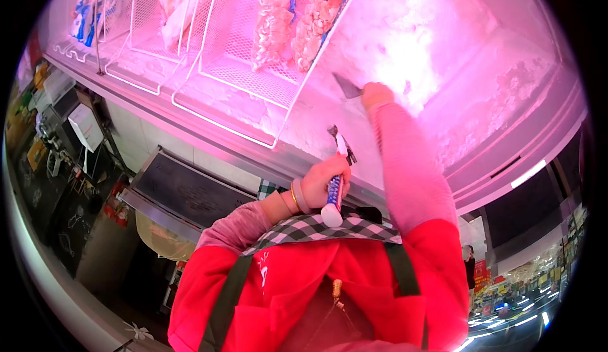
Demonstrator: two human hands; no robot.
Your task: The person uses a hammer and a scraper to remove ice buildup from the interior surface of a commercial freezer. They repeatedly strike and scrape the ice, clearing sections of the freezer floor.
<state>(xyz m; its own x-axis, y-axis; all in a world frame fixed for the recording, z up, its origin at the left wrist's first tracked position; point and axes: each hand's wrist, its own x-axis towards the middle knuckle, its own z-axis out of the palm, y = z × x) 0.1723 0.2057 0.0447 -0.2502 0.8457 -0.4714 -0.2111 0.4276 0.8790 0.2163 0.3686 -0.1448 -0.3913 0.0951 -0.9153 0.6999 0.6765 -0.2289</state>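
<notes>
My left hand (325, 181) is closed around the blue-and-white patterned handle of a hammer (335, 190), whose metal head lies above my fist, away from my body. Farther forward and to the right, my right hand (377, 96) grips a scraper with a flat triangular metal blade (348, 86); its handle is hidden in my fist. The blade points left, over the frosted floor of a freezer chest (361, 129) lit in pink. Whether the blade touches the ice cannot be told.
White wire baskets (247, 88) stand left of my right hand. One holds bagged pale meat pieces (273, 24), another larger meat pieces (175, 10). The freezer's metal rim (228, 155) runs before me. A dark-topped metal unit (190, 186) stands at the lower left.
</notes>
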